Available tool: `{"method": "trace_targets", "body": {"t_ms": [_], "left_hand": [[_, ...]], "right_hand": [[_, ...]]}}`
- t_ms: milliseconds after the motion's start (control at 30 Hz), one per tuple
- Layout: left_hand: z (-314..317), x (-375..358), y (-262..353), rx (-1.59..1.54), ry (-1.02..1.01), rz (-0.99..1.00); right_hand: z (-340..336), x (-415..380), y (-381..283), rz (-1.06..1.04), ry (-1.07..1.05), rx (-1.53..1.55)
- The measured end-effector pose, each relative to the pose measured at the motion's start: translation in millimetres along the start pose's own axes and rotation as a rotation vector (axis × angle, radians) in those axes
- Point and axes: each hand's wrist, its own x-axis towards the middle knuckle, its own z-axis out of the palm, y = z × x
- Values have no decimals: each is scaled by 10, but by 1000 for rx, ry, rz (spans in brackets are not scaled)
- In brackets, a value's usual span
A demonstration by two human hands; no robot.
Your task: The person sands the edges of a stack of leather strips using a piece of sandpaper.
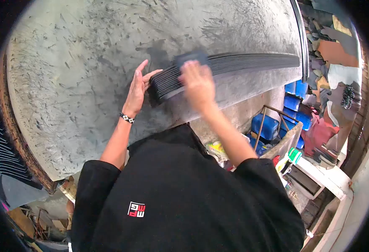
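A long row of thin black strips (251,62) lies side by side on the grey, stained table (87,84). At the strips' left end is my left hand (138,89), fingers spread, its fingertips touching the end of the row; it wears a black-and-white bracelet (127,117). My right hand (198,86) is over the strips a little further right, blurred by motion. Its fingers press on a dark blue-grey pad or cloth (191,58) that lies across the top of the strips.
More dark strips (8,147) hang beyond the table's left edge. At the right are blue containers (265,127), a wooden-sided frame (287,140), and piles of coloured leather-like sheets (337,52). Long black strips (303,42) lie along the table's far right edge.
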Motion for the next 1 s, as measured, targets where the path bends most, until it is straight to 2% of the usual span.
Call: {"method": "trace_targets", "body": {"t_ms": [67,133,200,233,267,300,333,367,400,467,533,567,600,633,667,700,733,767,833,867,933,967,1000], "left_hand": [[1,25,-14,-41,-38,18],[18,4,-36,-23,-24,21],[-5,24,-59,24,-22,37],[1,15,-32,29,-10,34],[27,-10,-14,29,3,29],[41,-6,-17,28,18,25],[-22,26,-78,133,49,15],[-139,29,-176,243,75,-4],[-63,-5,-125,187,55,5],[26,-29,-93,75,12,26],[28,-1,-119,-33,-21,60],[27,-11,-121,10,-22,71],[23,-35,-117,38,-13,69],[12,-42,-91,73,-9,73],[15,-28,-77,106,-10,75],[48,-16,-98,48,2,101],[-1,-21,-164,192,17,107],[-142,-16,-242,337,35,118],[-164,-1,-277,386,45,118],[-100,-4,-250,290,44,110],[28,-3,-176,90,51,105],[60,-10,-125,51,42,79],[63,-17,-105,93,50,93]], "right_hand": [[60,-48,880,183,-95,-149],[489,-316,1602,438,125,-245],[288,-91,1072,558,-193,-37],[419,-104,612,261,139,-53],[220,31,42,227,89,131],[148,45,-478,123,125,149],[105,36,-833,56,106,316],[85,3,-785,-42,95,296],[42,-70,-680,-132,81,274],[17,-30,107,-20,5,36],[80,-11,977,214,-109,-108],[431,-121,1395,258,56,-198],[401,10,1383,307,226,-287],[354,-22,1241,498,-128,-8],[158,143,665,392,-153,-28],[279,94,182,185,74,23],[237,93,-352,107,77,159],[241,11,-409,33,76,183],[247,-148,-520,-115,68,233],[153,-197,-33,-106,14,215],[119,-244,936,44,28,23],[290,-350,1632,268,-21,-76],[499,-445,2058,498,-72,-162]]}}
